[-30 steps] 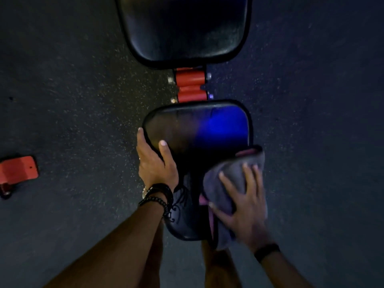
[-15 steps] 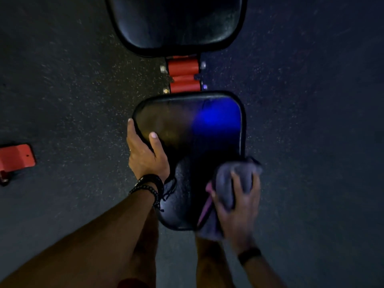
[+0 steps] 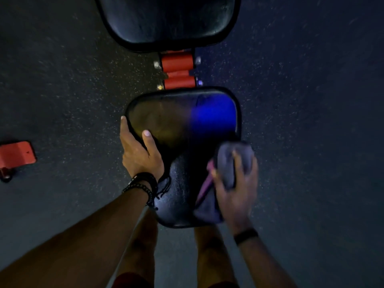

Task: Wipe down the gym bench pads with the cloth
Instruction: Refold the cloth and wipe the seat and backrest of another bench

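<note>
A black seat pad [image 3: 182, 125] lies below me, with a blue light patch on its right half. Beyond it sits the black back pad [image 3: 168, 19], joined by a red frame [image 3: 177, 71]. My left hand [image 3: 139, 152] grips the seat pad's left edge, thumb on top and fingers wrapped round the side. My right hand [image 3: 236, 183] holds a bunched grey cloth [image 3: 226, 163] with a pink edge against the seat pad's right rim, fingers curled over it. The cloth hangs down past the pad's near right corner.
Dark speckled rubber floor [image 3: 311, 121] surrounds the bench on all sides. A red metal foot [image 3: 15, 155] of other equipment lies on the floor at the far left. My bare legs [image 3: 209, 252] stand at the near end of the seat.
My right hand slid the cloth from the seat's top surface to its right edge and bunched it up. The left hand kept its grip on the left edge.
</note>
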A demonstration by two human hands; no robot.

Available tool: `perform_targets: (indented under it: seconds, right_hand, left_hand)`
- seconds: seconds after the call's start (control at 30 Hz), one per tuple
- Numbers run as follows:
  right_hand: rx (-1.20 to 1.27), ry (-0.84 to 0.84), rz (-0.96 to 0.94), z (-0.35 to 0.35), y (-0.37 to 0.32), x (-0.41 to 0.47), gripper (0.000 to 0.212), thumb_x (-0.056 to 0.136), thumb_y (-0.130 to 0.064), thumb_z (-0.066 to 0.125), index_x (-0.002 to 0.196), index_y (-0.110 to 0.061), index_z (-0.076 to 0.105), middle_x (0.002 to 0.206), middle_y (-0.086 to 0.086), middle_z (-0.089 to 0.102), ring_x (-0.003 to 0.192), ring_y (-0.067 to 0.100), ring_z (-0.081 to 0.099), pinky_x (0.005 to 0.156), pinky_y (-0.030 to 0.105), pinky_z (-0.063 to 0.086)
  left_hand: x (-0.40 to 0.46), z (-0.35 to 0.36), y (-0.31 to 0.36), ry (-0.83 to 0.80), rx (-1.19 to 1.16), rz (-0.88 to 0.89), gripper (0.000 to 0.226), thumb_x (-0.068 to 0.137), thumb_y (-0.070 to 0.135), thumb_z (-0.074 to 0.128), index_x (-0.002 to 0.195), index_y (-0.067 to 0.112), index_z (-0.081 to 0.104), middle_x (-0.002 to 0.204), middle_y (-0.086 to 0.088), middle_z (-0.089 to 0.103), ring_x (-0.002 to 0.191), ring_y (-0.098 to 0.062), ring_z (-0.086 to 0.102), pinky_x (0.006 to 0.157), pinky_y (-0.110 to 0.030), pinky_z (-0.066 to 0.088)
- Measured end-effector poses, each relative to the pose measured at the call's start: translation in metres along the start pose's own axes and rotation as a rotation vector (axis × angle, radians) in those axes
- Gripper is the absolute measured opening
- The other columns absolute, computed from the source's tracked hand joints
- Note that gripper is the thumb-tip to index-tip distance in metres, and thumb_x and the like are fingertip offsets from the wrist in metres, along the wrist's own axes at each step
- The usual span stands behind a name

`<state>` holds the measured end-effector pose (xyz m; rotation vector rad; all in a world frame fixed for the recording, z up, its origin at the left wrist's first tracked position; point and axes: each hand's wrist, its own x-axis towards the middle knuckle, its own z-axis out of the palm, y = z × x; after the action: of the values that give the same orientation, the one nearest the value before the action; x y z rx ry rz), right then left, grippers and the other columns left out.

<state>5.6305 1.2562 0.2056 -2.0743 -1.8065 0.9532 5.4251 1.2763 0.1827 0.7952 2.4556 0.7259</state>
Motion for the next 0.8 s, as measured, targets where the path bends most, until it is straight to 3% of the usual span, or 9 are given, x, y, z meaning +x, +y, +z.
perform_targets:
  seconds: [0.1, 0.2, 0.27, 0.37, 0.43, 0.53, 0.67, 0.8]
  right_hand:
    - [-0.069, 0.098, -0.124, 0.002, -0.044, 0.118, 0.058, 0.088, -0.061, 0.055, 0.137, -0.031, 0.048, 0.147, 0.008, 0.040, 0.131, 0.028, 0.043, 0.102, 0.046, 0.045]
    - [-0.308, -0.106, -0.368, 0.015, -0.097, 0.200, 0.054, 0.086, -0.061, 0.056, 0.128, -0.028, 0.059, 0.132, 0.004, 0.054, 0.122, 0.026, 0.050, 0.095, 0.042, 0.046]
    - [-0.397, -0.207, -0.477, 0.013, -0.097, 0.198, 0.055, 0.088, -0.063, 0.052, 0.130, -0.028, 0.058, 0.129, 0.005, 0.055, 0.120, 0.027, 0.051, 0.092, 0.043, 0.045]
    - [-0.260, -0.087, -0.592, -0.010, -0.057, 0.161, 0.052, 0.092, -0.054, 0.055, 0.128, -0.017, 0.061, 0.135, 0.013, 0.052, 0.124, 0.034, 0.048, 0.096, 0.046, 0.044]
    - [-0.170, -0.068, -0.548, -0.023, -0.040, 0.148, 0.050, 0.092, -0.049, 0.056, 0.125, -0.011, 0.062, 0.134, 0.016, 0.051, 0.121, 0.035, 0.048, 0.098, 0.048, 0.043]
    - [-0.346, -0.055, -0.473, 0.003, -0.082, 0.165, 0.048, 0.089, -0.054, 0.053, 0.124, -0.022, 0.061, 0.131, 0.009, 0.054, 0.117, 0.035, 0.049, 0.093, 0.049, 0.044]
    - [-0.578, -0.280, -0.800, 0.080, -0.173, 0.161, 0.054, 0.087, -0.065, 0.044, 0.129, -0.035, 0.056, 0.126, -0.002, 0.056, 0.116, 0.025, 0.049, 0.092, 0.046, 0.036]
    - [-0.470, -0.347, -0.933, 0.069, -0.162, 0.165, 0.053, 0.090, -0.063, 0.046, 0.134, -0.034, 0.055, 0.132, -0.002, 0.055, 0.120, 0.023, 0.048, 0.092, 0.044, 0.039]
  left_hand:
    - [-0.003, 0.000, -0.001, -0.009, -0.006, -0.006, 0.060, 0.101, 0.041, 0.034, 0.153, 0.013, 0.022, 0.157, -0.006, 0.032, 0.136, -0.029, 0.043, 0.101, -0.044, 0.041]
    - [-0.001, 0.000, 0.001, -0.003, 0.002, -0.014, 0.060, 0.101, 0.041, 0.034, 0.153, 0.014, 0.023, 0.156, -0.007, 0.034, 0.133, -0.030, 0.045, 0.099, -0.043, 0.042]
    - [-0.004, -0.002, 0.003, -0.012, -0.004, -0.029, 0.061, 0.100, 0.044, 0.034, 0.153, 0.015, 0.023, 0.156, -0.007, 0.034, 0.132, -0.030, 0.046, 0.098, -0.043, 0.042]
    - [-0.004, -0.004, 0.002, -0.044, -0.020, -0.026, 0.067, 0.097, 0.053, 0.028, 0.153, 0.018, 0.021, 0.157, -0.005, 0.033, 0.130, -0.033, 0.049, 0.094, -0.047, 0.045]
    - [-0.002, -0.005, 0.000, -0.058, -0.027, -0.020, 0.068, 0.096, 0.056, 0.026, 0.154, 0.020, 0.019, 0.157, -0.003, 0.033, 0.131, -0.034, 0.048, 0.092, -0.050, 0.046]
    - [0.002, -0.005, 0.000, -0.055, -0.030, -0.037, 0.067, 0.096, 0.055, 0.028, 0.153, 0.020, 0.020, 0.155, -0.003, 0.036, 0.127, -0.034, 0.051, 0.089, -0.050, 0.048]
    - [0.000, -0.009, -0.004, -0.062, -0.080, -0.034, 0.066, 0.090, 0.045, 0.035, 0.152, 0.023, 0.023, 0.149, -0.005, 0.043, 0.120, -0.036, 0.054, 0.080, -0.049, 0.051]
    - [0.003, -0.010, -0.007, -0.055, -0.114, -0.045, 0.059, 0.097, 0.037, 0.037, 0.152, 0.021, 0.025, 0.149, -0.006, 0.043, 0.123, -0.034, 0.053, 0.084, -0.046, 0.049]
